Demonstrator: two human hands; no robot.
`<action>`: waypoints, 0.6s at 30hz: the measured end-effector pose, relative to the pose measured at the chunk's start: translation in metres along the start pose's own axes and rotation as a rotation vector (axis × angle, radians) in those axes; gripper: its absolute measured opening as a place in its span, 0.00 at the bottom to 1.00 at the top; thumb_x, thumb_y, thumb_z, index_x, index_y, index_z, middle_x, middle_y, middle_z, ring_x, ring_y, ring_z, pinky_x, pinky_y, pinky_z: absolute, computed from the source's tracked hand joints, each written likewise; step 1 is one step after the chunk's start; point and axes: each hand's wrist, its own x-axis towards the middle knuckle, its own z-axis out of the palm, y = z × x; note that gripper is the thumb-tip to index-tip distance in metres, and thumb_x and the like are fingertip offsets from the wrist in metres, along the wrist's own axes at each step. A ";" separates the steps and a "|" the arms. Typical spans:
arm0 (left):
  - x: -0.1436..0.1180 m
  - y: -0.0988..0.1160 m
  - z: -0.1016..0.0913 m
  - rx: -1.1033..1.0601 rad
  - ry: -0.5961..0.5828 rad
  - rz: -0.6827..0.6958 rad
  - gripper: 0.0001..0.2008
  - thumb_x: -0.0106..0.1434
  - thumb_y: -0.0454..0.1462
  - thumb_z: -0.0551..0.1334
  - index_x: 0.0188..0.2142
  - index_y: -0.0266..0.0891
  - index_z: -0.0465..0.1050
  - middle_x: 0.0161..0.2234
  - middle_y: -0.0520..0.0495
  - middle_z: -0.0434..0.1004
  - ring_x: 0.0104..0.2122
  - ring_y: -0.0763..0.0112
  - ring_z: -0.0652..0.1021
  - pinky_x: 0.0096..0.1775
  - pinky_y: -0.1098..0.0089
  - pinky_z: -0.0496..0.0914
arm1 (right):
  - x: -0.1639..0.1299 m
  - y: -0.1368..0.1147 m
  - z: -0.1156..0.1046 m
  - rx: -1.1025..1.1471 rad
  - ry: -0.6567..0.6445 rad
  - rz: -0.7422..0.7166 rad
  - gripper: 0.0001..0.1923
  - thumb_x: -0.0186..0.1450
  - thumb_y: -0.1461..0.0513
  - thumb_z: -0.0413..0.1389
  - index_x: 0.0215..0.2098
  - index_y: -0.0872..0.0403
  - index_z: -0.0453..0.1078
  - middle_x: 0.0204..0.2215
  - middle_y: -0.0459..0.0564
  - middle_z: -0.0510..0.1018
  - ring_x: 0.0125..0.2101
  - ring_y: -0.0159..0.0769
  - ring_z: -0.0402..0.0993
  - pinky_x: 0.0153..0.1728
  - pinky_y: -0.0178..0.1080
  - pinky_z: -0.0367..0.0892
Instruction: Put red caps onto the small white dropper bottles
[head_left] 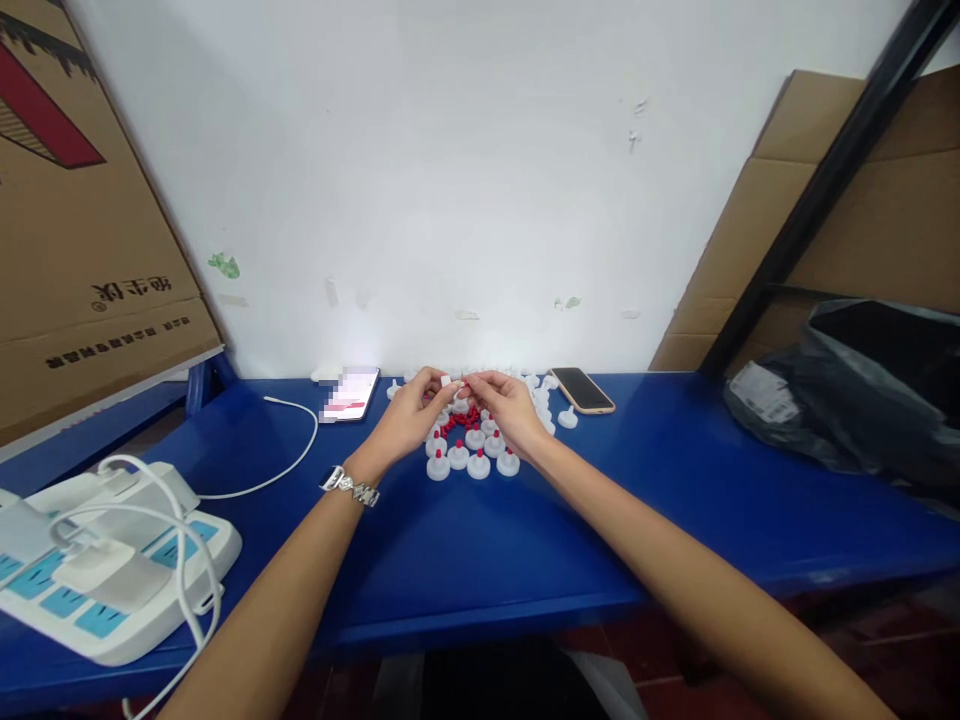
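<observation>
My left hand (412, 410) and my right hand (504, 405) meet over the far side of a blue table (525, 540). The left fingertips pinch a small white cap (446, 381). The right fingertips hold a tiny red piece (465, 384) against it. Just below the hands stand several white caps with red tips (471, 456) in rows. A small heap of loose red pieces (459, 420) lies between them. More plain white caps (551, 405) lie scattered behind the right hand. A metal watch (349, 486) is on my left wrist.
A phone with a lit screen (349, 393) and a white cable (289, 440) lie at the left. A dark phone (583, 389) lies at the right. A white power strip (97, 560) sits near left. Cardboard boxes (82, 210) lean left, a black bag (862, 390) right.
</observation>
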 end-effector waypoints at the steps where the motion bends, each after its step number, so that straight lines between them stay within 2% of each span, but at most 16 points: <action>1: 0.000 0.001 0.001 -0.053 0.003 -0.001 0.17 0.67 0.51 0.57 0.43 0.39 0.68 0.36 0.47 0.77 0.36 0.66 0.76 0.38 0.68 0.69 | -0.001 -0.002 0.000 -0.051 -0.007 -0.030 0.18 0.59 0.48 0.62 0.33 0.55 0.72 0.27 0.48 0.79 0.27 0.32 0.70 0.32 0.37 0.65; 6: 0.001 0.006 0.006 -0.251 -0.008 -0.005 0.18 0.66 0.51 0.59 0.43 0.39 0.69 0.36 0.47 0.76 0.37 0.68 0.77 0.42 0.67 0.71 | -0.006 -0.014 -0.004 -0.431 -0.058 -0.217 0.16 0.70 0.49 0.49 0.32 0.51 0.60 0.22 0.40 0.67 0.23 0.30 0.60 0.27 0.35 0.57; 10: 0.001 0.008 0.009 -0.292 -0.010 -0.005 0.18 0.65 0.51 0.60 0.43 0.39 0.70 0.39 0.46 0.76 0.38 0.68 0.78 0.44 0.67 0.71 | -0.008 -0.025 -0.008 -0.669 -0.112 -0.278 0.17 0.73 0.51 0.42 0.30 0.50 0.55 0.25 0.41 0.64 0.26 0.31 0.61 0.30 0.37 0.56; 14: 0.001 0.012 0.010 -0.280 0.017 -0.011 0.19 0.64 0.51 0.61 0.43 0.38 0.71 0.38 0.47 0.77 0.36 0.69 0.78 0.42 0.69 0.72 | -0.007 -0.029 -0.006 -0.746 -0.103 -0.279 0.18 0.74 0.50 0.39 0.30 0.50 0.53 0.24 0.42 0.63 0.26 0.32 0.60 0.30 0.37 0.55; 18: 0.003 0.016 0.012 -0.331 0.033 -0.009 0.20 0.63 0.52 0.62 0.43 0.37 0.71 0.34 0.48 0.77 0.35 0.69 0.78 0.42 0.69 0.72 | -0.005 -0.026 0.001 -0.707 -0.075 -0.340 0.19 0.74 0.49 0.38 0.29 0.50 0.53 0.23 0.41 0.61 0.25 0.32 0.59 0.29 0.37 0.55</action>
